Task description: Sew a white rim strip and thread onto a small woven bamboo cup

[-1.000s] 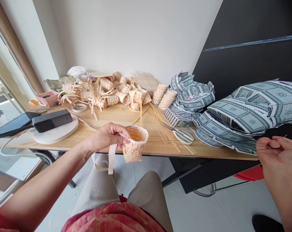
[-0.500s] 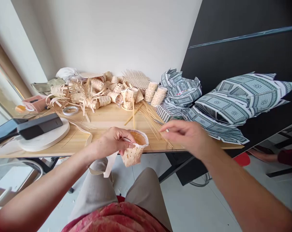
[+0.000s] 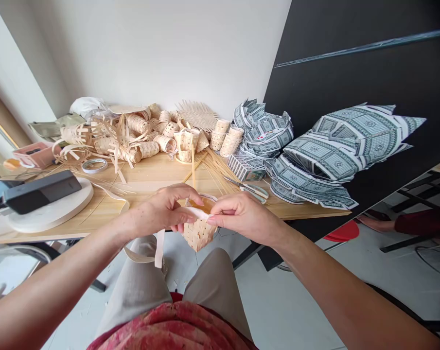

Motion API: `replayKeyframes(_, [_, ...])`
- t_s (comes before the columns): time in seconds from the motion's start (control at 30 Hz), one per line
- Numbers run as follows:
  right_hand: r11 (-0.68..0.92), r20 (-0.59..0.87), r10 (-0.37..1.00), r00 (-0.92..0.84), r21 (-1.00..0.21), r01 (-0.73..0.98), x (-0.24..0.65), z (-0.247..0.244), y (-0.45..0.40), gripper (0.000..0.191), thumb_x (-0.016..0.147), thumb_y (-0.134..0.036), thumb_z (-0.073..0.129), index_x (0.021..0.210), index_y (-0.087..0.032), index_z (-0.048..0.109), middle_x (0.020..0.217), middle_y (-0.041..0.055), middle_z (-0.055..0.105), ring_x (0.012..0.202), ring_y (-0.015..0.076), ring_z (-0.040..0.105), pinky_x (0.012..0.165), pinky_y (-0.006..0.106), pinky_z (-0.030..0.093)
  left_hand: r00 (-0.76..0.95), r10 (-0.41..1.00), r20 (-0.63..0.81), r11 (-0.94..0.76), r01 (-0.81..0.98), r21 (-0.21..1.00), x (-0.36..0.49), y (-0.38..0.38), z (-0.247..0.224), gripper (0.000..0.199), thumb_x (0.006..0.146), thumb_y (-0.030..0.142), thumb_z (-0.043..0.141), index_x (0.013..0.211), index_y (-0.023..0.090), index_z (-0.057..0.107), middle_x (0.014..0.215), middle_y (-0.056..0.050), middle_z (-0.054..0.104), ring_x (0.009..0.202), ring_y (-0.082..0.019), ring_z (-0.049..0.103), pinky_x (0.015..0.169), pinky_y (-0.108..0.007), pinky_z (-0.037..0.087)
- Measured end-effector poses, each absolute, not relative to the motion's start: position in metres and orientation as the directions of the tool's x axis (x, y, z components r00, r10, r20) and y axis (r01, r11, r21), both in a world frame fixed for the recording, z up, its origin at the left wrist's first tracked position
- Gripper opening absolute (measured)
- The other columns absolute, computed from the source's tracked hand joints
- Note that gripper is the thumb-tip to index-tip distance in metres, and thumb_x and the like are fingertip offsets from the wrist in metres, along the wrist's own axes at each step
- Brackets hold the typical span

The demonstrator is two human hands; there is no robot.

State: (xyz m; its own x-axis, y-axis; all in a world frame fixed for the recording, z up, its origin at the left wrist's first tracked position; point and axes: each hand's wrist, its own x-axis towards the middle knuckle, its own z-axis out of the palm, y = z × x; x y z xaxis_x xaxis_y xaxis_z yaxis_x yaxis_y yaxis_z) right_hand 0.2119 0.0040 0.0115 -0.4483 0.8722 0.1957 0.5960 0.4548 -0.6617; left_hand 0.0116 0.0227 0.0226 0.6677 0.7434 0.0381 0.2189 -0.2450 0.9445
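Note:
A small woven wood-strip basket (image 3: 200, 236) hangs just off the table's front edge, above my knees. My left hand (image 3: 170, 209) grips its rim from the left, fingers inside the opening and thumb outside. On the near rim lies a pale band (image 3: 197, 212), whose right end my right hand (image 3: 241, 214) pinches between thumb and fingers. A loose pale strip (image 3: 160, 249) dangles below my left hand. Both hands partly cover the rim. Scissors (image 3: 254, 189) with light handles rest on the table just beyond my right hand.
Behind the hands, the wooden table (image 3: 150, 177) carries a heap of woven pieces (image 3: 139, 131), two woven cylinders (image 3: 231, 141) and thin strips (image 3: 214, 167). A tape roll (image 3: 95, 166) and a dark device (image 3: 43, 191) on a round white board are left; folded patterned-paper forms (image 3: 325, 146) stand right.
My right hand has moved left from beside the scissors to the basket rim and now pinches the band there. My left hand keeps its hold on the basket. The view has shifted slightly right.

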Motion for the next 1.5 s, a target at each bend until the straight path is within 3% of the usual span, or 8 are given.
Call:
replayKeyframes(0.13, [0.415, 0.149, 0.883, -0.446, -0.693, 0.589, 0.215, 0.015, 0.004, 0.021, 0.071, -0.027, 0.058, 0.055, -0.014, 0.059, 0.049, -0.0050, 0.039, 0.049, 0.0060, 0.033, 0.045, 0.020, 0.023, 0.670, 0.722, 0.173, -0.529, 0.375, 0.761, 0.011, 0.031, 0.029, 0.007, 0.068, 0.018, 0.061, 0.074, 0.014, 0.060, 0.075, 0.001, 0.050, 0.057, -0.006, 0.046, 0.049, -0.017, 0.036])
replayKeyframes(0.23, [0.383, 0.122, 0.890, -0.439, -0.721, 0.578, 0.215, 0.015, 0.005, 0.022, 0.071, -0.029, 0.057, 0.055, -0.014, 0.057, 0.050, -0.0048, 0.039, 0.049, 0.0062, 0.032, 0.045, 0.020, 0.022, 0.667, 0.711, 0.220, -0.600, 0.413, 0.686, 0.013, 0.036, 0.032, 0.006, 0.070, 0.021, 0.061, 0.072, 0.015, 0.061, 0.071, 0.002, 0.050, 0.061, -0.007, 0.045, 0.054, -0.018, 0.035])
replayKeyframes(0.5, [0.297, 0.055, 0.899, -0.434, -0.805, 0.514, 0.216, 0.014, 0.008, 0.024, 0.069, -0.033, 0.058, 0.054, -0.015, 0.053, 0.051, -0.0052, 0.038, 0.050, 0.0064, 0.032, 0.046, 0.021, 0.022, 0.692, 0.710, 0.130, -0.519, 0.389, 0.761, 0.015, 0.043, 0.036, 0.010, 0.074, 0.021, 0.054, 0.067, 0.014, 0.051, 0.060, 0.005, 0.042, 0.056, -0.006, 0.036, 0.052, -0.018, 0.028])
replayKeyframes(0.73, [0.202, -0.010, 0.890, -0.456, -0.887, 0.415, 0.217, 0.018, 0.010, 0.026, 0.065, -0.036, 0.061, 0.053, -0.015, 0.052, 0.049, -0.0055, 0.038, 0.049, 0.0063, 0.033, 0.047, 0.021, 0.023, 0.770, 0.630, 0.100, -0.295, 0.118, 0.948, 0.017, 0.051, 0.041, 0.005, 0.073, 0.018, 0.054, 0.075, 0.016, 0.050, 0.061, 0.005, 0.041, 0.052, -0.005, 0.033, 0.048, -0.018, 0.024])
replayKeyframes(1.0, [0.176, -0.021, 0.878, -0.478, -0.915, 0.364, 0.223, 0.018, 0.014, 0.028, 0.064, -0.036, 0.063, 0.052, -0.015, 0.049, 0.048, -0.0061, 0.036, 0.049, 0.0058, 0.031, 0.047, 0.021, 0.021, 0.798, 0.601, -0.041, -0.184, 0.189, 0.964, 0.026, 0.053, 0.061, 0.005, 0.067, 0.018, 0.057, 0.064, 0.014, 0.058, 0.050, 0.005, 0.040, 0.044, -0.004, 0.028, 0.041, -0.019, 0.017])
replayKeyframes(1.2, [0.197, 0.014, 0.889, -0.457, -0.914, 0.355, 0.223, 0.020, 0.011, 0.027, 0.064, -0.035, 0.063, 0.052, -0.015, 0.050, 0.048, -0.0062, 0.036, 0.048, 0.0052, 0.029, 0.046, 0.021, 0.020, 0.753, 0.654, -0.074, -0.160, 0.234, 0.959, 0.029, 0.052, 0.058, 0.009, 0.066, 0.018, 0.056, 0.060, 0.013, 0.061, 0.052, 0.004, 0.046, 0.046, -0.005, 0.033, 0.043, -0.019, 0.022])
replayKeyframes(1.5, [0.277, 0.082, 0.898, -0.433, -0.869, 0.409, 0.220, 0.022, 0.003, 0.025, 0.067, -0.034, 0.060, 0.053, -0.015, 0.052, 0.050, -0.0047, 0.041, 0.048, 0.0061, 0.033, 0.045, 0.020, 0.026, 0.733, 0.681, 0.011, -0.224, 0.194, 0.955, 0.030, 0.055, 0.046, 0.011, 0.062, 0.020, 0.067, 0.058, 0.013, 0.058, 0.054, 0.005, 0.052, 0.053, -0.005, 0.042, 0.052, -0.018, 0.032])
